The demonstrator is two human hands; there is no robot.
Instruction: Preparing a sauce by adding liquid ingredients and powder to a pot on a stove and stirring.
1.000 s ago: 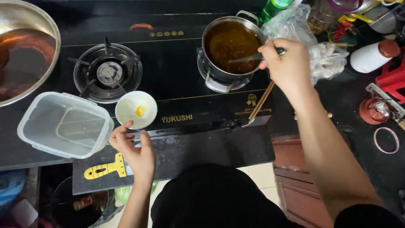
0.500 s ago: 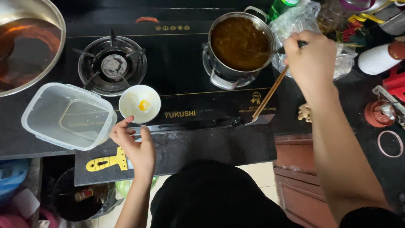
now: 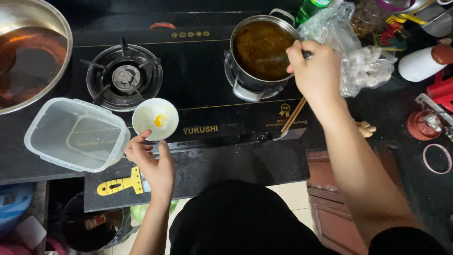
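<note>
A black glass-topped gas stove [image 3: 203, 89] sat on a dark counter, tiled floor showing below. The right hand [image 3: 317, 71] was clenched around a utensil handle [image 3: 306, 55] over the steel pot [image 3: 262, 51] of brown liquid on the right burner. The left hand [image 3: 152, 160] rested fingers loose, fingertips touching a small white bowl [image 3: 155, 119] with yellow residue. A clear plastic container [image 3: 75, 134] lay beside it; a crumpled plastic bag [image 3: 354, 52] and a white bottle [image 3: 422, 62] stood right.

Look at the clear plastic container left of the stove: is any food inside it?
No. The clear plastic container shows only its bare bottom, while the small white bowl beside it holds a yellow bit.
</note>
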